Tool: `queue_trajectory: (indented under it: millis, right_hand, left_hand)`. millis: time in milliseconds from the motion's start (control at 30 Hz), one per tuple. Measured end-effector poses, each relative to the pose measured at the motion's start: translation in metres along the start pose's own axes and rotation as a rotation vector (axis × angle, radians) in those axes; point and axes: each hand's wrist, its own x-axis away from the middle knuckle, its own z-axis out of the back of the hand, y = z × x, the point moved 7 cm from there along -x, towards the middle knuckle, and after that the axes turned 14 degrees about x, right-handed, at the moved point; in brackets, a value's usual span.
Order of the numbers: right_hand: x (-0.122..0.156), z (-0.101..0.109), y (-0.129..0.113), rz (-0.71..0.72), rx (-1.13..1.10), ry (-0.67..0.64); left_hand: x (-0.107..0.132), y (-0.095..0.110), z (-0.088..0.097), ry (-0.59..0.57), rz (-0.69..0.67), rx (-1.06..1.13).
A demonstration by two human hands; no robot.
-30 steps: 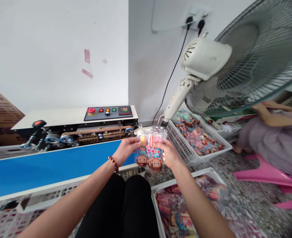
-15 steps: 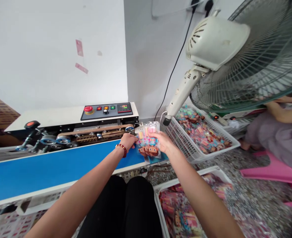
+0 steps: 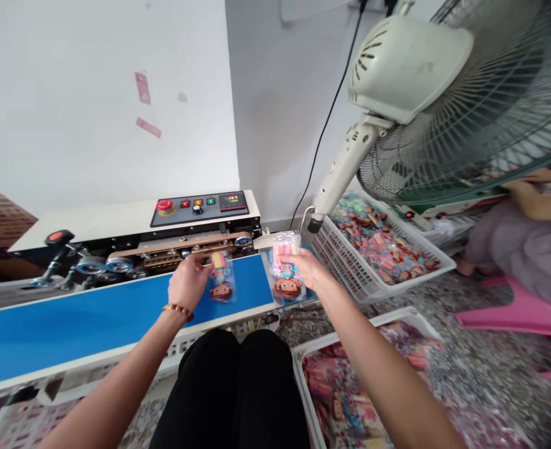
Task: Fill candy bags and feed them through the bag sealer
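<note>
My left hand (image 3: 187, 284) pinches one clear packet (image 3: 221, 279) with a cartoon face, holding it flat on the blue conveyor belt (image 3: 93, 318) just below the sealing machine's rollers (image 3: 182, 252). My right hand (image 3: 307, 269) grips a small stack of the same packets (image 3: 286, 269) at the belt's right end. Both wrists reach forward over my black-trousered knees.
The sealing machine's control panel (image 3: 199, 206) with red stop button sits behind the belt. A standing fan (image 3: 425, 93) leans in at the right. White baskets of packets lie at the right (image 3: 437, 265), at the lower right (image 3: 303, 368) and under the belt. Another person sits far right (image 3: 523, 231) on a pink stool.
My left hand has drawn one packet from the stack and slid it left along the belt. The right hand keeps the remaining packets at the belt's end.
</note>
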Motion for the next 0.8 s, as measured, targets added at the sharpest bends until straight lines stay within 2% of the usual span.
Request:
queue_trajectory:
  millis: [33, 67, 100, 200, 267, 333, 400, 500, 633, 800]
  right_hand:
    - [-0.002, -0.003, 0.001, 0.005, 0.015, -0.013]
    - [-0.003, -0.006, 0.001, 0.011, 0.033, -0.018]
    - [-0.004, -0.009, 0.001, 0.020, 0.053, -0.018]
    - [-0.005, -0.016, -0.002, 0.055, 0.112, -0.016]
    - [-0.002, -0.017, -0.003, 0.070, 0.144, -0.015]
    - [0.000, -0.016, -0.004, 0.071, 0.135, -0.013]
    - [0.003, -0.013, -0.003, 0.058, 0.091, -0.029]
    - [0.005, -0.009, 0.000, 0.035, 0.055, -0.066]
    - [0.003, -0.007, 0.001, 0.069, 0.071, -0.027]
    - [0.002, -0.010, -0.001, 0.072, 0.087, 0.003]
  left_hand:
    - [0.008, 0.010, 0.006, 0.088, -0.092, -0.029]
    - [0.015, 0.022, 0.003, 0.108, -0.163, -0.024]
    - [0.020, 0.031, -0.008, 0.049, -0.192, 0.017]
    - [0.024, 0.051, -0.073, -0.351, -0.055, 0.255]
    - [0.018, 0.060, -0.105, -0.437, 0.043, 0.393]
    - [0.010, 0.063, -0.122, -0.420, 0.119, 0.513]
    - [0.007, 0.061, -0.129, -0.410, 0.201, 0.627]
    - [0.010, 0.060, -0.131, -0.443, 0.287, 0.708]
    - [0.014, 0.063, -0.128, -0.481, 0.255, 0.686]
    - [0.008, 0.061, -0.127, -0.408, 0.211, 0.640]
